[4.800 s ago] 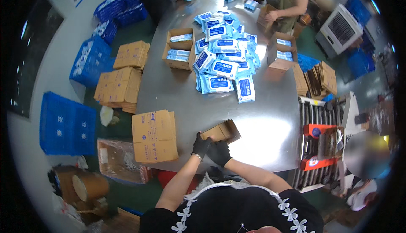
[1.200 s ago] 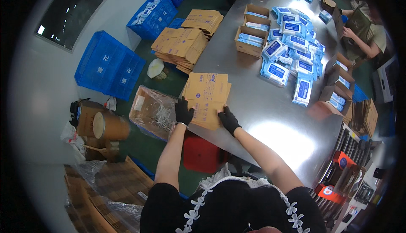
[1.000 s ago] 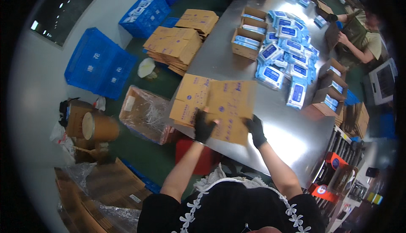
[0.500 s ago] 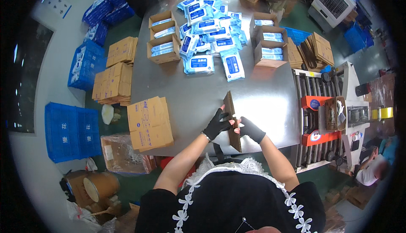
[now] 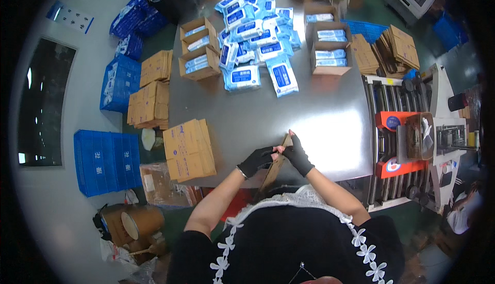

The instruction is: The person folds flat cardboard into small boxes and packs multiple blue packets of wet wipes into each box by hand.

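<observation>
A folded-flat brown cardboard box [image 5: 274,169] stands tilted on edge at the near side of the metal table. My left hand [image 5: 256,161], in a black fingerless glove, grips it from the left. On its right side, my right hand [image 5: 296,156], gloved alike, closes over the upper part of the same cardboard. The fingertips of both hands meet near its top. To the left lies a stack of flat cardboard boxes [image 5: 189,151]. Farther off, a heap of blue and white wet wipe packs [image 5: 258,36] covers the middle of the table.
Open boxes holding packs flank the heap: one cardboard box [image 5: 200,72] left, another box [image 5: 332,70] right. A roller conveyor [image 5: 381,150] with a machine adjoins the table's right edge. Blue crates [image 5: 107,163] stand at left. Two people work across the table [image 5: 319,114].
The flat cardboard has tilted and come nearer to me, and my hands have drawn together on it. The view has shifted slightly. The people across the table have moved their boxes.
</observation>
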{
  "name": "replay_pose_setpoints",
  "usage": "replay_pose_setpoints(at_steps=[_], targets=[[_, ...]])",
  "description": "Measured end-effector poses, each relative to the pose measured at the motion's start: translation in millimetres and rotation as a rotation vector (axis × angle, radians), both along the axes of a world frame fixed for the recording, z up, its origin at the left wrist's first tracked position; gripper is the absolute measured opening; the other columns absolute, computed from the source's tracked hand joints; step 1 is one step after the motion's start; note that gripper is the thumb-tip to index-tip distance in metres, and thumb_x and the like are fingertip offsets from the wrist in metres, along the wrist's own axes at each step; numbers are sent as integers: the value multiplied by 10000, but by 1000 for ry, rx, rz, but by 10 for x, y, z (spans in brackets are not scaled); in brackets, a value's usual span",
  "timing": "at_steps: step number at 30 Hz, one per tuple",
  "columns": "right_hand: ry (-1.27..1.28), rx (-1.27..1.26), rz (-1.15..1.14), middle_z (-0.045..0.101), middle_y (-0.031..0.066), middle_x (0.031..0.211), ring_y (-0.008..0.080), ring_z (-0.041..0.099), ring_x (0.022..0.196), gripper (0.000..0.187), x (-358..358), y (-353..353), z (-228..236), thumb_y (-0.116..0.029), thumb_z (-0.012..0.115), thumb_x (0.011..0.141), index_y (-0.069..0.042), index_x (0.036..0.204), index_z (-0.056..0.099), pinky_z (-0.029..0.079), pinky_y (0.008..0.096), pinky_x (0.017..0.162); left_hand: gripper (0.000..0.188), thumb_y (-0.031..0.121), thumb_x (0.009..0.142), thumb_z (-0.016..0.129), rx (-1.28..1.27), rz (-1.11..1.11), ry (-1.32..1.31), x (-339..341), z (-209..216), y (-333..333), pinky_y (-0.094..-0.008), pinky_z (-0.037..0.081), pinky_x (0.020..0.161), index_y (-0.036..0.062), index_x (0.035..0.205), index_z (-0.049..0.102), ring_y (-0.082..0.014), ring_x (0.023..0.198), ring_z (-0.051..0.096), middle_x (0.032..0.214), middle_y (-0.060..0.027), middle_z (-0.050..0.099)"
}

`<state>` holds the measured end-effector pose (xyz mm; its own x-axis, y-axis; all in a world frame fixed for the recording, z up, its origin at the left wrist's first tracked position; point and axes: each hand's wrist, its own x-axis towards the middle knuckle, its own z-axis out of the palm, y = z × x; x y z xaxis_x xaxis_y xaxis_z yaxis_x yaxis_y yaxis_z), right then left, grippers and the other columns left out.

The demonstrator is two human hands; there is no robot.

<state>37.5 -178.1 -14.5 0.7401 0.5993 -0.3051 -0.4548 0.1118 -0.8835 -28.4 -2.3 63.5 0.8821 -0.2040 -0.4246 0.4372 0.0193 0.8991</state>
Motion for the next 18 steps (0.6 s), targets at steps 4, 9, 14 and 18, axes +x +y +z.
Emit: replay_pose_setpoints(at_steps=[4,9,14,18], targets=[[-129,-191,-8,621,168,1112,213,660,928,963,35,-49,-239,-398,797,749,73,1414,283,518,318,801,724,321,819,711,-146,-18,110,-19,126,-19,-305,365,1035,-16,1390,420,-171,1215,489,1319,-113,531],[-471,-812,252,647,244,1043,332,660,943,832,195,-299,619,-506,732,729,78,1254,459,517,399,818,642,225,819,727,-20,21,144,-107,-153,164,-284,405,1002,-17,1352,466,-128,1156,528,1315,-84,549],[-452,-938,321,668,217,933,366,652,896,499,267,-412,833,-401,659,784,-16,1092,583,517,423,793,359,213,853,638,742,-307,-414,101,112,-21,-348,511,850,15,1151,616,-261,947,658,1063,-137,677],[-1095,-799,-87,682,126,837,324,642,762,176,746,-381,1069,-226,583,839,-87,894,676,507,413,690,162,153,842,575,943,-86,-714,401,111,124,-441,503,704,34,942,619,-364,832,620,898,-162,645]])
